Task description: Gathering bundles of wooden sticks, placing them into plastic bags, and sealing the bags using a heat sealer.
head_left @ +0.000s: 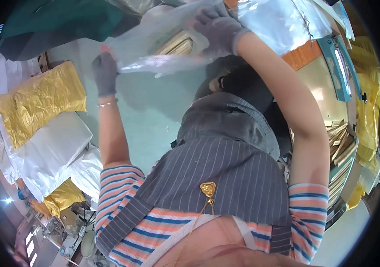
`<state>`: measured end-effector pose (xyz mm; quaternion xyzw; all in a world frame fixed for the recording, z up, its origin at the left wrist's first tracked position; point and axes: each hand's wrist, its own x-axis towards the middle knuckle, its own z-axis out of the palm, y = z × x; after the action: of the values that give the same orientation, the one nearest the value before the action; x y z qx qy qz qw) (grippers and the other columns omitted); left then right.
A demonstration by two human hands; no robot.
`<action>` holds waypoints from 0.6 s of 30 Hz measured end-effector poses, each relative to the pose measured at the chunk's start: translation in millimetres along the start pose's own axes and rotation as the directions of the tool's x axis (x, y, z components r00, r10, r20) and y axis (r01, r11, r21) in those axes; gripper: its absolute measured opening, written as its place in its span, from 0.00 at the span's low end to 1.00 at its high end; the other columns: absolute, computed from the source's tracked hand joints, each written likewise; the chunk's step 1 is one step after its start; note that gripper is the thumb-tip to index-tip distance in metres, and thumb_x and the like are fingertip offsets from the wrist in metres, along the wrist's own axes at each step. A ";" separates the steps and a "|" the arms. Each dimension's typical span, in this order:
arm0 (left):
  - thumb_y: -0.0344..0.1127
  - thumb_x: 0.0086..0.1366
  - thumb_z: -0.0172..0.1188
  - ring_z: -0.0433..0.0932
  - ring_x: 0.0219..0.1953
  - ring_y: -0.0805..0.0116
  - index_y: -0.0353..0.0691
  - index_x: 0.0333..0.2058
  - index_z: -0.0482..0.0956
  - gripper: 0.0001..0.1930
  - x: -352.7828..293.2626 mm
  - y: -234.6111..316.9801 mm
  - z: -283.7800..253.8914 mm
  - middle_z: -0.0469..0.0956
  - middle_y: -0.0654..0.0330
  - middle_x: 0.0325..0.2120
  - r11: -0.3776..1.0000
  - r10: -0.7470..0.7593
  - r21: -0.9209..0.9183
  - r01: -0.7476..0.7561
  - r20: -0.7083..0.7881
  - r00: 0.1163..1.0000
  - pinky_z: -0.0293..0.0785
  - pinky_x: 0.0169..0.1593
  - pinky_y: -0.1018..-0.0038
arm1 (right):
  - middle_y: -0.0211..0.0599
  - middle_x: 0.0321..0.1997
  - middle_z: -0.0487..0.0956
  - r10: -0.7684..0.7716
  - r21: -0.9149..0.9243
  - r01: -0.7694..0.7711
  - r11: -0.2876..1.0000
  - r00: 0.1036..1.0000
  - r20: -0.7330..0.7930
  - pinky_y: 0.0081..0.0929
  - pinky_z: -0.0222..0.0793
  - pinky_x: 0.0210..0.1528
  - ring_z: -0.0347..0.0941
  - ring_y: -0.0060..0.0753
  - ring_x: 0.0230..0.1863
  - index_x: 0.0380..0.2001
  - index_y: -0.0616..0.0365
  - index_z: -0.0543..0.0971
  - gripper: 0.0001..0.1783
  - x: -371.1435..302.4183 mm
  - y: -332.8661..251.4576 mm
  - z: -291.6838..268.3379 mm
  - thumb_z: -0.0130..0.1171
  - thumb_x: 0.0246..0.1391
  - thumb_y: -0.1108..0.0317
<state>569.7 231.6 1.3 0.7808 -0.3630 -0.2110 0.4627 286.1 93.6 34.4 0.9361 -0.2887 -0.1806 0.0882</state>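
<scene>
A clear plastic bag [145, 46] is stretched in the air between my hands at the top of the view. My left hand [105, 73], in a grey glove with a pinkish fingertip showing, is closed on its left edge. At the bag's right side, my right hand [220, 33], gloved in grey too, grips the film with its fingers partly spread. The film partly veils those fingertips. Through the plastic shows a beige and yellowish flat thing [176, 44] with a dark outline; I cannot tell whether it lies inside the bag or behind it.
Yellow plastic packages [43, 100] and white ones [56, 147] are piled at the left. Dark green cloth [65, 22] lies at the upper left. More clear plastic [274, 22] covers a brown surface at the upper right. Stacked cardboard [343, 147] and a teal frame [334, 69] stand at the right.
</scene>
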 end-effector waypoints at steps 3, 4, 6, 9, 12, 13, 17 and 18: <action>0.44 0.64 0.47 0.63 0.15 0.77 0.37 0.15 0.68 0.22 33.3 15.8 -0.3 0.64 0.66 0.11 0.996 -0.092 0.005 0.092 0.087 0.992 0.58 0.20 0.76 | 0.52 0.62 0.62 -0.123 0.570 0.129 0.811 0.991 -0.049 0.42 0.30 0.69 0.46 0.46 0.69 0.61 0.50 0.62 0.49 -15.8 5.2 -1.3 0.58 0.37 0.36; 0.45 0.64 0.48 0.64 0.15 0.76 0.37 0.15 0.69 0.22 47.2 19.5 7.9 0.65 0.66 0.11 0.994 -0.109 0.017 0.108 0.154 0.982 0.59 0.19 0.76 | 0.51 0.58 0.65 -0.071 0.429 0.057 0.902 0.997 0.018 0.42 0.35 0.67 0.51 0.45 0.65 0.58 0.51 0.65 0.45 -11.2 12.0 7.6 0.58 0.38 0.39; 0.47 0.64 0.48 0.64 0.14 0.75 0.36 0.15 0.70 0.23 69.3 28.0 20.2 0.66 0.66 0.11 0.999 0.010 0.038 -0.016 0.154 0.988 0.59 0.19 0.76 | 0.49 0.51 0.71 0.043 0.107 -0.056 0.993 0.992 0.117 0.43 0.46 0.64 0.61 0.43 0.59 0.54 0.52 0.70 0.37 -1.5 21.0 19.5 0.58 0.39 0.47; 0.49 0.65 0.49 0.65 0.13 0.74 0.36 0.16 0.72 0.24 118.2 38.9 25.1 0.67 0.65 0.12 0.958 0.254 0.113 -0.264 0.096 0.962 0.60 0.19 0.76 | 0.40 0.36 0.75 0.126 0.248 -0.058 0.967 0.955 -0.270 0.42 0.52 0.61 0.68 0.39 0.47 0.33 0.53 0.77 0.16 5.8 40.7 16.6 0.55 0.40 0.58; 0.50 0.65 0.48 0.66 0.15 0.74 0.35 0.17 0.73 0.25 126.8 65.6 37.9 0.69 0.64 0.13 0.941 0.328 0.066 -0.333 0.080 0.941 0.61 0.21 0.77 | 0.31 0.22 0.78 0.120 0.115 -0.069 0.991 0.830 -0.544 0.44 0.51 0.63 0.71 0.33 0.37 0.18 0.51 0.79 0.10 -6.8 39.5 1.0 0.47 0.41 0.66; 0.51 0.65 0.47 0.66 0.16 0.74 0.35 0.18 0.74 0.25 123.9 74.2 42.9 0.70 0.64 0.13 0.962 0.273 -0.032 -0.271 0.080 0.959 0.62 0.22 0.77 | 0.31 0.23 0.78 0.125 0.115 -0.072 0.991 0.808 -0.576 0.44 0.49 0.64 0.71 0.32 0.37 0.19 0.50 0.79 0.10 -9.7 38.2 -1.0 0.48 0.41 0.66; 0.48 0.64 0.49 0.65 0.18 0.76 0.35 0.19 0.75 0.23 100.4 57.3 61.9 0.70 0.65 0.14 0.981 0.169 -0.102 -0.163 0.046 0.985 0.62 0.25 0.78 | 0.31 0.24 0.79 0.060 0.102 0.005 0.995 0.784 -0.618 0.45 0.58 0.58 0.72 0.37 0.36 0.19 0.51 0.79 0.09 -8.8 30.4 19.1 0.51 0.44 0.63; 0.48 0.64 0.49 0.65 0.18 0.76 0.35 0.19 0.75 0.23 99.3 37.4 64.6 0.70 0.65 0.14 0.980 0.177 -0.105 -0.171 0.051 0.983 0.62 0.25 0.78 | 0.31 0.24 0.79 0.067 0.101 -0.005 0.995 0.782 -0.619 0.45 0.58 0.58 0.72 0.37 0.36 0.19 0.51 0.79 0.09 -5.6 24.9 29.8 0.51 0.44 0.63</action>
<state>577.1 107.6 3.6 0.7151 -0.4324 -0.2111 0.5071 257.6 74.6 15.4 0.9407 -0.2693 0.1533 0.1378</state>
